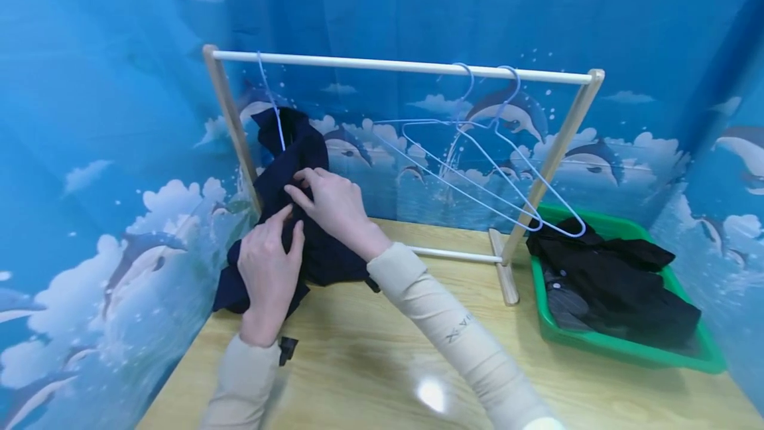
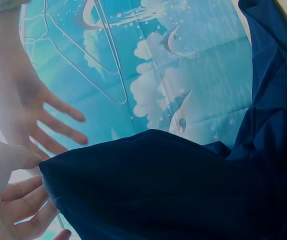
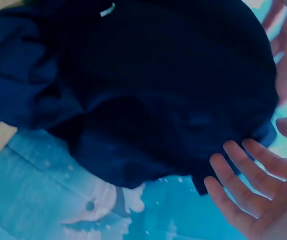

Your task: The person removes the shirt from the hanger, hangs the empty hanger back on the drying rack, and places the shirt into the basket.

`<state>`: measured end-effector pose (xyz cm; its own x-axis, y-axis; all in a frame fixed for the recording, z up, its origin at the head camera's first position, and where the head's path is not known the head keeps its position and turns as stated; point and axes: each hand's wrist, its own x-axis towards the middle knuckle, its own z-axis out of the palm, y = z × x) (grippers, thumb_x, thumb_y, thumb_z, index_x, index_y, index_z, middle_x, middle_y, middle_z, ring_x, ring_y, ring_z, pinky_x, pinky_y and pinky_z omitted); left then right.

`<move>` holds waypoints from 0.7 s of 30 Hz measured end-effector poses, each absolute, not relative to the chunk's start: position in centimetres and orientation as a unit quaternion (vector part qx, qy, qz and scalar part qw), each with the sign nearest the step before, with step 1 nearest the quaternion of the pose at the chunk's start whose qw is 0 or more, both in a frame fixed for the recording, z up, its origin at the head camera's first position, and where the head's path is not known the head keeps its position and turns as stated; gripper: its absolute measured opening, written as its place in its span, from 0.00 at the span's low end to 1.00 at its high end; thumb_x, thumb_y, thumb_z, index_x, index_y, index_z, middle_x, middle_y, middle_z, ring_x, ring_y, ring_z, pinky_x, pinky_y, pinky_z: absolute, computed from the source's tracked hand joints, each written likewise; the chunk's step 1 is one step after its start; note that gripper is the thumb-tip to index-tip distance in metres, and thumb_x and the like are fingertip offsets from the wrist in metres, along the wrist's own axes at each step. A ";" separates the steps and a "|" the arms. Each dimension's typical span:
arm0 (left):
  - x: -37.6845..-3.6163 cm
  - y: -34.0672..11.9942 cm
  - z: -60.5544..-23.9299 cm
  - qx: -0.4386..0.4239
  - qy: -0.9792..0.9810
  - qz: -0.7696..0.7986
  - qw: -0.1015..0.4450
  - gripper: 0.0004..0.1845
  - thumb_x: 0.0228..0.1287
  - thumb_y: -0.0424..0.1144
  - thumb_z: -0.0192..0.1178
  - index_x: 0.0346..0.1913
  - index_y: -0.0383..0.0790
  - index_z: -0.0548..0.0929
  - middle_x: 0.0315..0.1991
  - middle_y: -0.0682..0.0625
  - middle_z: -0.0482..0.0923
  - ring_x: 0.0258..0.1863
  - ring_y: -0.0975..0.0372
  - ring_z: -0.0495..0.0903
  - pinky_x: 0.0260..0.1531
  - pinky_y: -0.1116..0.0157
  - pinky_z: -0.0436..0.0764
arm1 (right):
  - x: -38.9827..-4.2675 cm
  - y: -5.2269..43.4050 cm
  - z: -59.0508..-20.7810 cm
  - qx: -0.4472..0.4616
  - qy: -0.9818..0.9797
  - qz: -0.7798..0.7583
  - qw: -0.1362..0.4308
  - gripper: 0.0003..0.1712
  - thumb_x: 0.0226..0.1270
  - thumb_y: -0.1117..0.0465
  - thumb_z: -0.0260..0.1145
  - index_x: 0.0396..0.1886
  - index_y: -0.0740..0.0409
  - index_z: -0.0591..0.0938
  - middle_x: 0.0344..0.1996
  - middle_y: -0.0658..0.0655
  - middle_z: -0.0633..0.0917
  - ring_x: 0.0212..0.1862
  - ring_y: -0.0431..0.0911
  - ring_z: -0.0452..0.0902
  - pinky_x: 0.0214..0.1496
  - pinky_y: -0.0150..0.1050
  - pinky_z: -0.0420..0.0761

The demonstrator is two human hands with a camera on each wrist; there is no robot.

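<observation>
A navy garment (image 1: 298, 171) hangs from a light blue wire hanger (image 1: 270, 95) at the left end of the rack's white rod (image 1: 370, 65), its lower part bunched on the table. My left hand (image 1: 285, 225) holds the cloth low down; in the left wrist view my left hand (image 2: 33, 175) pinches the garment's (image 2: 173, 185) edge between thumb and fingers. My right hand (image 1: 306, 188) rests on the cloth higher up. Seen from the right wrist, my right hand (image 3: 243, 172) has its fingers spread and straight against the garment (image 3: 148, 85).
Two empty wire hangers (image 1: 477, 151) hang at the rod's right end. A green tray (image 1: 621, 349) with dark clothes (image 1: 609, 277) stands at the right on the wooden table (image 1: 370, 363). A blue dolphin-print curtain encloses the sides and back.
</observation>
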<state>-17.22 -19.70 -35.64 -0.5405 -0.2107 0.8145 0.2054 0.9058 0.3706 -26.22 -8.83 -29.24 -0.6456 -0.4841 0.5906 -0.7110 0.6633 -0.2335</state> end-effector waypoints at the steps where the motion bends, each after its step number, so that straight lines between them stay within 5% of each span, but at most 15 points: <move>1: -17.2 -19.6 -35.7 0.000 -0.851 -0.216 0.480 0.17 0.70 0.41 0.65 0.56 0.35 0.84 0.46 0.40 0.87 0.41 0.46 0.85 0.48 0.47 0.80 | -26.2 -9.0 -29.4 0.341 -0.879 0.228 0.242 0.21 0.77 0.43 0.58 0.54 0.51 0.86 0.42 0.49 0.88 0.32 0.40 0.82 0.29 0.30 0.79; 6: -17.2 -19.4 -36.1 -0.012 -0.852 -0.214 0.478 0.16 0.71 0.40 0.64 0.55 0.35 0.85 0.47 0.40 0.87 0.41 0.45 0.84 0.50 0.46 0.79 | -26.5 -9.5 -30.1 0.338 -0.880 0.243 0.227 0.17 0.78 0.48 0.60 0.52 0.53 0.85 0.43 0.51 0.88 0.30 0.41 0.81 0.27 0.30 0.77; 12: -17.4 -19.2 -36.0 -0.024 -0.848 -0.221 0.482 0.12 0.71 0.38 0.63 0.53 0.37 0.87 0.48 0.42 0.87 0.41 0.46 0.84 0.50 0.46 0.79 | -26.6 -9.1 -30.0 0.319 -0.880 0.277 0.220 0.10 0.78 0.55 0.58 0.42 0.55 0.81 0.29 0.52 0.82 0.21 0.42 0.73 0.21 0.31 0.71; 21: -17.5 -20.0 -35.5 -0.017 -0.842 -0.234 0.486 0.11 0.70 0.36 0.64 0.52 0.38 0.86 0.48 0.42 0.86 0.41 0.45 0.85 0.46 0.46 0.80 | -27.4 -8.1 -30.1 0.287 -0.850 0.337 0.286 0.09 0.80 0.61 0.52 0.44 0.61 0.77 0.27 0.55 0.77 0.22 0.45 0.73 0.23 0.36 0.72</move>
<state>-17.54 -20.00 -35.48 -0.5264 -0.1985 0.8267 0.2562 0.8901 0.3769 -27.38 -8.09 -30.05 -0.6711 -0.2949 0.6802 -0.6809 0.6082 -0.4081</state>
